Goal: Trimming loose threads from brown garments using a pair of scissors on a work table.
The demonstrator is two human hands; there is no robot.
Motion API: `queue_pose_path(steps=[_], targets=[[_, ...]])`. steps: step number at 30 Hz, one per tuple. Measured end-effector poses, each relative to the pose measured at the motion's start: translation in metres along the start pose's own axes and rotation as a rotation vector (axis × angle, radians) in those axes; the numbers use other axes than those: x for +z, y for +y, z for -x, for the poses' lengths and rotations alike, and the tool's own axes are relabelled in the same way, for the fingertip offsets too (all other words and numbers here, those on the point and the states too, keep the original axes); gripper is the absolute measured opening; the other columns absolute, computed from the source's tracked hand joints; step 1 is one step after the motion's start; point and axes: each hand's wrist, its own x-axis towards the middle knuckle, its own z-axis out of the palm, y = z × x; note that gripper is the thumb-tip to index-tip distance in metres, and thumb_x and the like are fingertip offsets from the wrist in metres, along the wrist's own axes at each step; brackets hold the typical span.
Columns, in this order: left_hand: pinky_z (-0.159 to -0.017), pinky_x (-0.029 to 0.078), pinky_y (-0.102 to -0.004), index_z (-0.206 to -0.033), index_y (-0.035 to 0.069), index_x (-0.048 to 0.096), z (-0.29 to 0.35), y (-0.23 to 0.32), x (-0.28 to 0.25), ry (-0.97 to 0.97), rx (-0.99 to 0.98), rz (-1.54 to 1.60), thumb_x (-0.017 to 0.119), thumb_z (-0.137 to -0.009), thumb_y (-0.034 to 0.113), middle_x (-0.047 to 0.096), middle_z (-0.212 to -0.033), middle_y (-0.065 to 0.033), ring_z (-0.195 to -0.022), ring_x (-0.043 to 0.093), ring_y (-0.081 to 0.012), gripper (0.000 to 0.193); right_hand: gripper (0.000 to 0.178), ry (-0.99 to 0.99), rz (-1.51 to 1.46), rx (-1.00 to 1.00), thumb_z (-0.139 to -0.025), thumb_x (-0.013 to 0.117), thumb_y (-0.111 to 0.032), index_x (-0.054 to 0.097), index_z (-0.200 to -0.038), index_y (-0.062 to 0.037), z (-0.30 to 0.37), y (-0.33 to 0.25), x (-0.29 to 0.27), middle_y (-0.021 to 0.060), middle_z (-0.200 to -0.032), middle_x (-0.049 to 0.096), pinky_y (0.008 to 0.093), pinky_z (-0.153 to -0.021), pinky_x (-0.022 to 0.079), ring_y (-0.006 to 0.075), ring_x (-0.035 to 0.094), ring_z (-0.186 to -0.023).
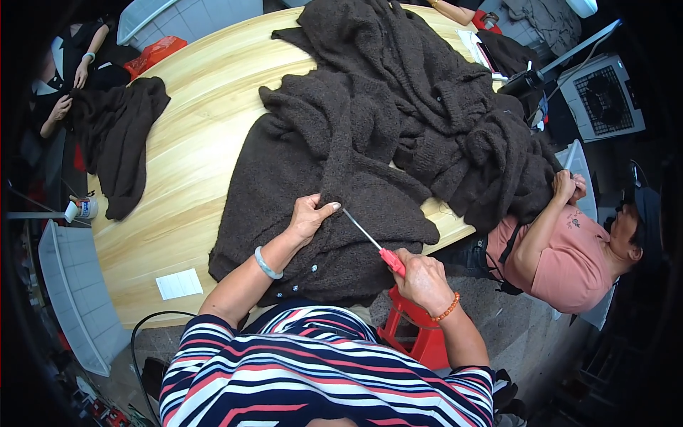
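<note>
Cardigan (274, 171) pinched in your left hand (311, 219), red-handled tool (391, 260) in your right hand (420, 277)

The desk (206, 121) runs under your cardigan and out past it to the left, giving the heavy cloth a flat surface to lie on. Beyond the cardigan and to its right, a pile of dark brown knits (455, 107) is heaped up, probably so that the piece nearest you gets the working room. The cardigan itself lies on the desk right in front of you, its lower part reaching the near edge, close enough for both arms to bend.

Right of the cardigan, a co-worker (569, 256) in a pink shirt has both hands at the pile's edge. Well left of it are a white crate (64, 299) and another dark garment (124, 135). A red stool (420, 327) stands below its right side.

Your left hand is closed on a fold of the cardigan, thumb on top, likely to keep the knit steady. Your right hand wraps the tool's handle, with the thin rod aimed at that fold; its tip is just beside your left thumb, though you cannot tell here whether it enters the knit.

Left of the cardigan lies a paper slip (179, 284), and farther left a small jar (87, 207). The buttons (314, 268) sit on the cardigan's near part, facing up.
</note>
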Motion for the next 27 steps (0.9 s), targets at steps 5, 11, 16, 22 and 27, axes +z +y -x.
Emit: queue_pose_path(steps=[5,11,16,22,27], targets=[[-0.064,0.049,-0.0233,-0.091,-0.003,0.068,0.001,0.001,0.004,-0.003,0.065,-0.054,0.07,-0.087,0.007,0.068,-0.084,-0.001,-0.072,0.059,-0.0068,0.01,0.012,-0.089,0.095,-0.042,-0.083,0.063,-0.017,0.061,-0.086,-0.0058,0.005,-0.006,-0.005,0.0197,-0.064,0.064,0.0467,-0.058,0.054,0.0374,0.066,-0.062],[-0.072,0.051,-0.0249,-0.096,-0.004,0.067,0.005,-0.004,-0.021,0.041,0.065,-0.33,0.066,-0.092,0.013,0.069,-0.09,-0.003,-0.079,0.061,-0.0082,0.018,0.014,-0.104,-0.005,-0.056,-0.082,0.065,-0.017,0.061,-0.09,-0.0065,0.011,-0.007,-0.014,0.0182,-0.07,0.065,0.0464,-0.062,0.054,0.0365,0.067,-0.068],[-0.109,0.019,-0.0559,-0.142,-0.002,0.031,0.061,0.019,-0.002,-0.08,0.407,-1.322,0.085,-0.056,0.059,0.029,-0.144,-0.0259,-0.138,0.022,-0.0444,0.118,0.02,-0.025,-0.022,0.025,-0.082,0.066,-0.018,0.062,-0.1,-0.0091,0.016,0.007,-0.006,0.0177,-0.081,0.067,0.0462,-0.069,0.053,0.0364,0.067,-0.078],[-0.111,0.005,-0.067,-0.154,0.024,0.01,0.007,0.035,-0.079,0.327,-0.031,-1.507,0.092,-0.046,0.028,0.001,-0.158,-0.0257,-0.147,-0.003,-0.0455,0.136,0.019,-0.043,-0.034,0.075,-0.084,0.065,-0.018,0.062,-0.1,-0.009,0.018,0.013,0.007,0.018,-0.081,0.067,0.0463,-0.071,0.053,0.0374,0.066,-0.078],[-0.112,0.016,-0.0636,-0.156,0.02,0.001,-0.027,0.039,-0.117,0.395,-0.488,-1.433,0.09,-0.055,0.026,0.001,-0.159,-0.026,-0.147,0.004,-0.0444,0.135,0.017,0.006,-0.044,0.055,-0.083,0.065,-0.017,0.062,-0.097,-0.0084,0.018,0.019,0.01,0.0192,-0.077,0.067,0.0477,-0.067,0.053,0.0382,0.066,-0.075]])
